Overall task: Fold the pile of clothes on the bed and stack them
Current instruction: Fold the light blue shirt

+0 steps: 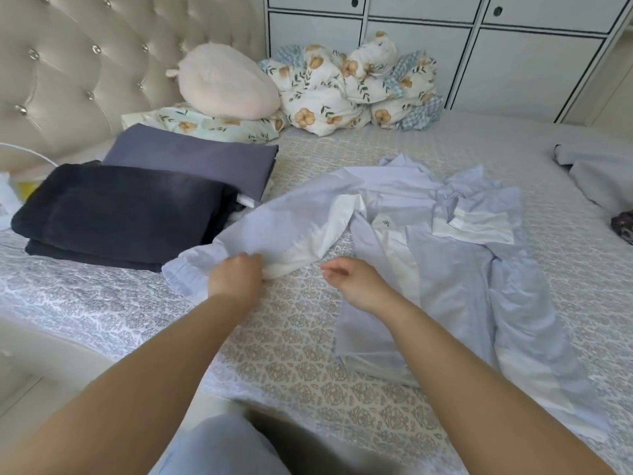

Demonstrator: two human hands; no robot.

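A light blue shirt (455, 269) with white collar and cuffs lies spread on the patterned bed cover (291, 354), one sleeve stretched out to the left. My left hand (236, 275) grips that sleeve near its white cuff. Just to the right, my right hand (352, 279) hovers over the cover next to the shirt's front edge, fingers loosely curled and holding nothing. At the left of the bed lies a stack of folded clothes: a dark navy piece (120, 214) in front and a grey-blue one (195, 159) behind it.
A pale round cushion (226, 80) and a bunched floral quilt (352, 87) sit at the head of the bed by the tufted headboard (68, 63). Another pale garment (596, 173) lies at the right edge. White cupboards (479, 46) stand behind.
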